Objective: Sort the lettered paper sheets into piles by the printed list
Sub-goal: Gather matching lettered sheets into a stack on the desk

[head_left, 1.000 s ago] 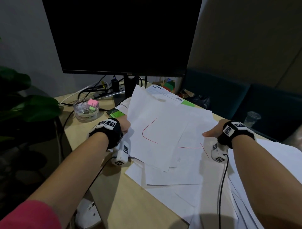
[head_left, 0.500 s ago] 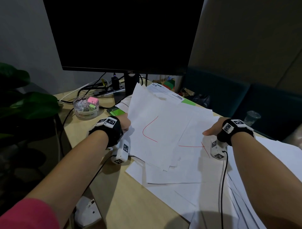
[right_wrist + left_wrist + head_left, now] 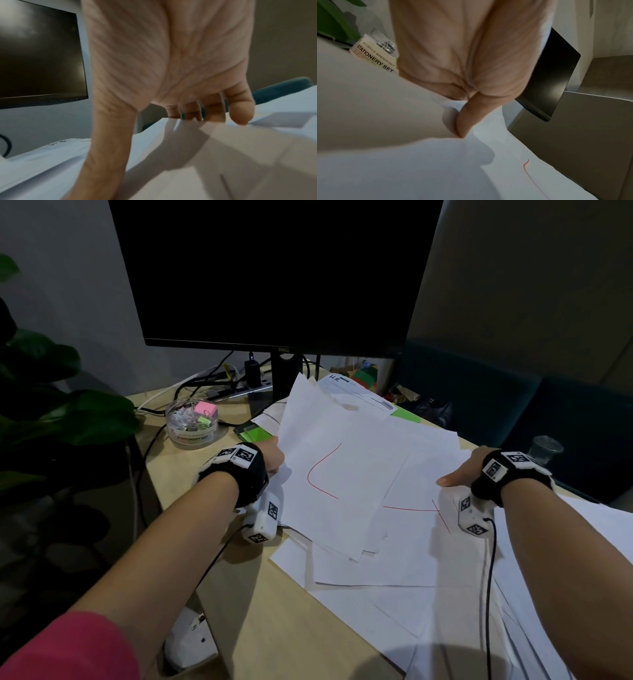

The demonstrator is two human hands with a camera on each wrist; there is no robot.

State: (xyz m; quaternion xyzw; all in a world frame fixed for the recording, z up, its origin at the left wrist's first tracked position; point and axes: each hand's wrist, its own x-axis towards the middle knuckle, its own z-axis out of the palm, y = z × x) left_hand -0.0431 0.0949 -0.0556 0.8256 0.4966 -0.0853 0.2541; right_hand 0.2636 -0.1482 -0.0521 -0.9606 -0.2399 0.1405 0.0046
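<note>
A fanned stack of white sheets [image 3: 342, 474] is raised off the desk, and its top sheet bears a red curved stroke [image 3: 318, 470]. My left hand [image 3: 274, 460] grips the stack's left edge, thumb [image 3: 465, 121] pressed on top. My right hand [image 3: 452, 477] holds the right edge of the sheets, thumb [image 3: 109, 135] on the paper, fingers [image 3: 212, 108] curled behind its far edge. The sheet there carries straight red lines [image 3: 411, 508]. A printed sheet headed "H.R." [image 3: 356, 395] lies behind the stack. More white sheets [image 3: 376, 594] lie spread beneath.
A dark monitor [image 3: 274, 268] stands right behind the papers. A clear stationery tub [image 3: 191, 422] and green notes [image 3: 257, 434] sit at the left, with cables behind. Plant leaves [image 3: 51, 412] hang past the desk's left edge. Another paper pile [image 3: 599, 542] and a plastic cup [image 3: 546, 448] are at the right.
Both hands keep their hold on the sheets' edges. The stack has barely shifted.
</note>
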